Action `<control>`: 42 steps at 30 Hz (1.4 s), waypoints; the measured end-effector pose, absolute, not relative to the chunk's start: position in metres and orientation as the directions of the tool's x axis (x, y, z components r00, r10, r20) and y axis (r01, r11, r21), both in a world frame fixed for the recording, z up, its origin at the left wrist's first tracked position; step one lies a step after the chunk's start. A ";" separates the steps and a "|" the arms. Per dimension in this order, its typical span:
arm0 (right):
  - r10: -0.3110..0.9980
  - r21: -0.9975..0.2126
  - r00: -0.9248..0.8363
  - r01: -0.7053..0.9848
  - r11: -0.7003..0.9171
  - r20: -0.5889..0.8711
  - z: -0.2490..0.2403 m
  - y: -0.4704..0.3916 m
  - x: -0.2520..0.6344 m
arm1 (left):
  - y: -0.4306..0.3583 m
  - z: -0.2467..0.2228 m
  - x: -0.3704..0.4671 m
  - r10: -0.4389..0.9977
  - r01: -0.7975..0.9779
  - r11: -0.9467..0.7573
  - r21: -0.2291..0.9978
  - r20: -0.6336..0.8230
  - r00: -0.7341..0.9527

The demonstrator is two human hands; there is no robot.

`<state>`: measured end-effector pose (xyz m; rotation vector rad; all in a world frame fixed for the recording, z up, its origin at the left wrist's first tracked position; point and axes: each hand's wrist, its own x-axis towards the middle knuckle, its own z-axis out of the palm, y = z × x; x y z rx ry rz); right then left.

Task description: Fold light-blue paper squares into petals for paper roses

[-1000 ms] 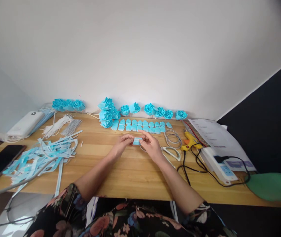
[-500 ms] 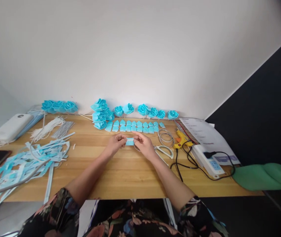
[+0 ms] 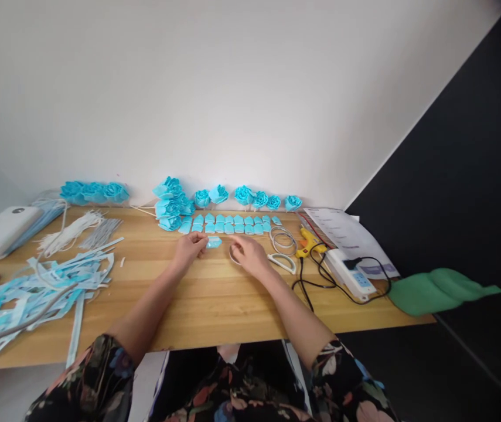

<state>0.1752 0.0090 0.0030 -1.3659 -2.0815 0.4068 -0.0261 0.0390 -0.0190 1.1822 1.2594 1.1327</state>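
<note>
A small light-blue fabric piece (image 3: pixel 214 242) with a pointed right end is pinched by my left hand (image 3: pixel 191 252) at its left end, just above the table. To the right, my right hand (image 3: pixel 250 255) is apart from it, with a gap between thumb and index finger and nothing visible in them. A thin curved rim (image 3: pixel 232 254) shows beside the right fingertips; what it belongs to is hidden. White-handled scissors (image 3: pixel 282 263) lie to the right of that hand, partly covered by the arm. Behind both hands, blue fabric petals (image 3: pixel 229 224) lie in two rows.
Blue fabric flowers (image 3: pixel 244 194) stand along the wall. Shredded blue strips (image 3: pixel 48 287), white cords (image 3: pixel 72 230) and grey wires (image 3: pixel 101 233) lie left. On the right are wire rings (image 3: pixel 283 241), a yellow glue gun (image 3: pixel 310 243), a power strip (image 3: pixel 351 274) and a green bag (image 3: pixel 439 291).
My right hand has let go of the blue piece and moved off to the right. The left hand still holds it, its right end now showing a point. The view has shifted slightly.
</note>
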 end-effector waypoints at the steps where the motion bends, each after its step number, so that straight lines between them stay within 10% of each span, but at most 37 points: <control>1: 0.875 -0.476 -0.374 0.735 0.482 0.308 0.007 0.001 0.175 | 0.040 -0.021 -0.027 0.998 0.064 0.066 0.996 -0.067 0.012; 6: 0.854 -0.241 -0.476 0.822 0.517 0.208 0.019 -0.037 0.211 | 0.040 -0.024 -0.030 0.999 0.236 0.005 0.972 -0.016 0.047; 21: 0.986 -0.062 -0.009 0.998 0.019 0.167 0.007 -0.067 0.252 | 0.034 -0.011 -0.027 0.998 0.438 -0.069 0.896 0.067 0.020; 28: 0.976 0.002 -0.079 0.997 0.081 0.203 0.017 -0.059 0.251 | 0.035 -0.011 -0.029 0.988 0.555 -0.147 0.819 0.100 0.115; 34: 0.965 -0.475 -0.080 0.858 0.194 0.249 0.007 -0.022 0.224 | 0.032 -0.003 -0.030 0.986 0.688 -0.128 0.714 0.017 0.166; 42: 0.927 -0.787 0.030 0.539 0.299 0.373 -0.014 0.004 0.233 | 0.032 -0.003 -0.028 0.985 0.683 -0.168 0.711 0.089 0.149</control>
